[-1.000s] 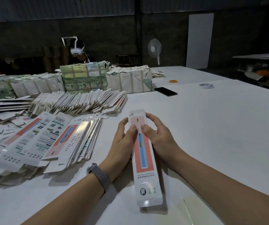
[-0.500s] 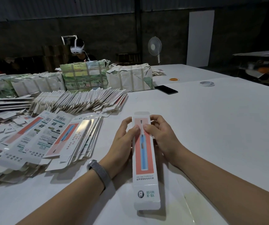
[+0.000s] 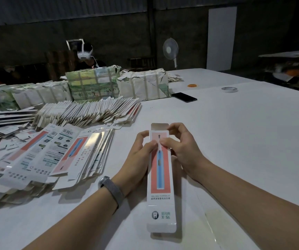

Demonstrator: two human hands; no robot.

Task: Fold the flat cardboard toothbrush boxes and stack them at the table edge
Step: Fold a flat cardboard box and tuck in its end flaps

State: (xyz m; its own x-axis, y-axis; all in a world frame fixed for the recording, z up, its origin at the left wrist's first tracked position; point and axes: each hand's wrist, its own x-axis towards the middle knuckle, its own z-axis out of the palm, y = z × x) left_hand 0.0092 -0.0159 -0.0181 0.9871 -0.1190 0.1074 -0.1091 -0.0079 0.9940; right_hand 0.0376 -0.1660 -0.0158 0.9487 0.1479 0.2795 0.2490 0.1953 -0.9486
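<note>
Counted: two hands, left point(image 3: 139, 156) and right point(image 3: 183, 150); one folded box point(image 3: 161, 177); one phone point(image 3: 184, 97), one tape roll point(image 3: 229, 89), one fan point(image 3: 170, 49); three wrapped bundles point(image 3: 143, 86), upper left.

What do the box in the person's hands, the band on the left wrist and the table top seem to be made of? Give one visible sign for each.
Box: thin printed card, slightly glossy; its open end flap shows plain unprinted board.
Wrist band: probably woven fabric; grey, matte, speckled weave.
Table top: unclear, a smooth white matte sheet or coating with a seam.
</note>
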